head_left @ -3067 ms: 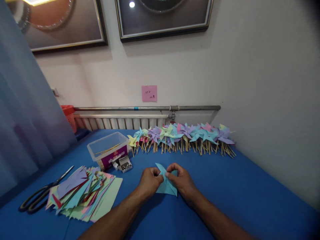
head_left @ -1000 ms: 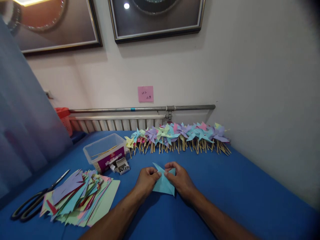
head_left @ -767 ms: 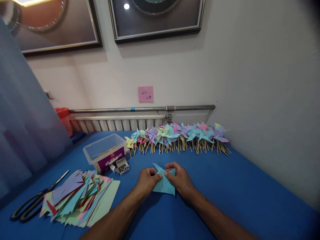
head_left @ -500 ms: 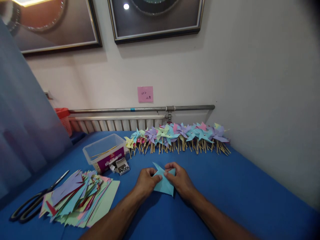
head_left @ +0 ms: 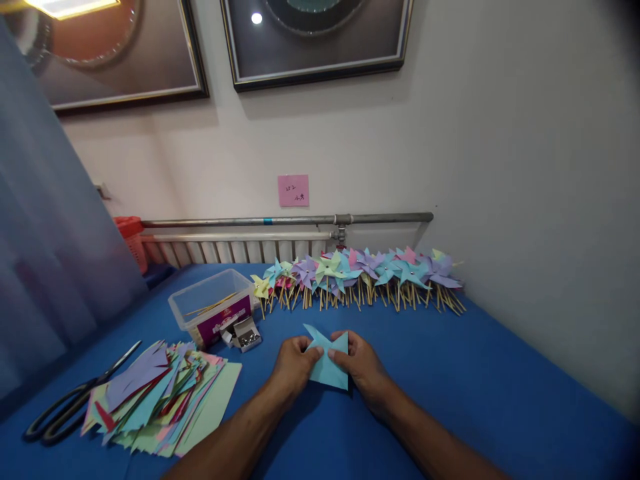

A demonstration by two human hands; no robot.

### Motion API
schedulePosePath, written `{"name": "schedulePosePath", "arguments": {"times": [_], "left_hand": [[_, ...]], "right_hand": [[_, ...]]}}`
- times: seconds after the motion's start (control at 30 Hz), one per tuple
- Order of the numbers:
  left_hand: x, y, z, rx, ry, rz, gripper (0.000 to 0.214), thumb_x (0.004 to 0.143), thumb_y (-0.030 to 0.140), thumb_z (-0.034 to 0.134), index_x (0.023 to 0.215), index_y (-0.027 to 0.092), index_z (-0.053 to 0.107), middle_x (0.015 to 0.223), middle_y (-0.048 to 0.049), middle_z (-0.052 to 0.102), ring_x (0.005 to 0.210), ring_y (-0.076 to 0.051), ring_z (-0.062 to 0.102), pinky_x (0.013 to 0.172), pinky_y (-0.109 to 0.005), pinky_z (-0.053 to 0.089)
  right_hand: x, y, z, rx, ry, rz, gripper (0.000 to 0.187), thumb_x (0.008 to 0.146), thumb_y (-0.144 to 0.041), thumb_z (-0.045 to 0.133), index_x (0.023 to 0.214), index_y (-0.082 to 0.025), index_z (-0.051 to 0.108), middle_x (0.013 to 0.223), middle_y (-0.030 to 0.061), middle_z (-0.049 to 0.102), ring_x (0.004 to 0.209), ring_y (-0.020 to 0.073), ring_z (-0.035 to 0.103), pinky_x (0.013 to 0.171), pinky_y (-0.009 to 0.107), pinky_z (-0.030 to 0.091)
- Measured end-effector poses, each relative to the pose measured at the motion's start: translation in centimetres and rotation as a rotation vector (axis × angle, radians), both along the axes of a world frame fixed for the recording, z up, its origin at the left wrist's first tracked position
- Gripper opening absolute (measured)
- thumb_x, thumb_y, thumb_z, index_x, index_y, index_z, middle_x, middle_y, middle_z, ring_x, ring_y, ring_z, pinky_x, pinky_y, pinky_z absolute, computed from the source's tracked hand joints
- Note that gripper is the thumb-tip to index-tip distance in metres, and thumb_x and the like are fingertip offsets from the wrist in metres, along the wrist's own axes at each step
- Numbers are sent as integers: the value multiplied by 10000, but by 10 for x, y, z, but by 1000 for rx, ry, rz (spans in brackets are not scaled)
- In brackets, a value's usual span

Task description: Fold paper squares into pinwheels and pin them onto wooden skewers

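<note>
A light blue paper square (head_left: 329,365), cut into pointed flaps, lies on the blue tablecloth (head_left: 480,387) in front of me. My left hand (head_left: 295,363) pinches its left side with curled fingers. My right hand (head_left: 364,366) pinches a flap at the paper's middle, thumb and forefinger together. Two points of the paper stick up between my hands.
A row of finished paper pinwheels (head_left: 360,277) on wooden sticks lies along the wall. A clear plastic box (head_left: 213,311) with sticks stands at the left, a small open box of pins (head_left: 244,333) beside it. A stack of coloured cut paper (head_left: 160,397) and black scissors (head_left: 67,407) lie further left.
Both hands stayed on the blue paper. The flap under my right fingers now stands up as a second point; the view has shifted slightly.
</note>
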State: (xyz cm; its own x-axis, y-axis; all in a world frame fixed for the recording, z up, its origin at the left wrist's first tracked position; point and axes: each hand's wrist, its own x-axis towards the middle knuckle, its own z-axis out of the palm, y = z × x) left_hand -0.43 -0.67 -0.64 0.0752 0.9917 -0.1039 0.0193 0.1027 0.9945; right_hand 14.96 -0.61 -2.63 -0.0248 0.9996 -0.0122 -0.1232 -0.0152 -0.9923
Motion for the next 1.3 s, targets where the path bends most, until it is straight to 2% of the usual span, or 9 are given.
{"name": "schedulePosePath", "arguments": {"times": [0.17,0.53,0.7,0.83,1.0,1.3], "left_hand": [[1,-3,4,-10,-23,-8,229,638,318,717,598,176,542,477,47,519,425,-80,403,445,-222,287],[1,-4,11,-89,-153,-14,304,501,359,776,591,163,561,469,43,516,426,-78,402,462,-232,302],[-4,-6,16,-101,-297,-17,357,585,425,757,565,176,502,478,50,482,453,-76,406,485,-233,325],[-2,-4,11,-77,-213,-31,304,543,347,780,602,164,544,490,42,525,448,-82,429,485,-232,336],[0,1,1,-73,-86,-17,278,517,269,777,561,176,519,466,47,527,413,-80,421,450,-226,304],[-2,3,-2,-57,-102,-48,250,541,288,769,583,163,557,487,30,552,429,-92,436,472,-235,329]], "right_hand": [[-3,-6,-1,28,-26,4,401,646,-345,741,976,-216,553,682,-44,615,590,146,562,565,263,444],[-1,-4,5,59,-155,-11,355,665,-295,691,981,-215,550,674,-46,590,598,150,558,572,267,442],[3,-1,5,39,-161,-35,378,651,-312,690,989,-217,549,711,-30,617,625,165,581,590,280,463],[1,-4,8,40,-189,-16,369,653,-305,689,980,-213,545,702,-32,609,625,163,571,582,275,453],[-3,-9,11,54,-244,10,373,666,-304,689,997,-214,543,696,-42,595,623,161,567,570,266,438],[0,-6,7,64,-267,0,353,678,-284,672,1002,-217,548,699,-44,598,630,163,575,576,267,444]]}}
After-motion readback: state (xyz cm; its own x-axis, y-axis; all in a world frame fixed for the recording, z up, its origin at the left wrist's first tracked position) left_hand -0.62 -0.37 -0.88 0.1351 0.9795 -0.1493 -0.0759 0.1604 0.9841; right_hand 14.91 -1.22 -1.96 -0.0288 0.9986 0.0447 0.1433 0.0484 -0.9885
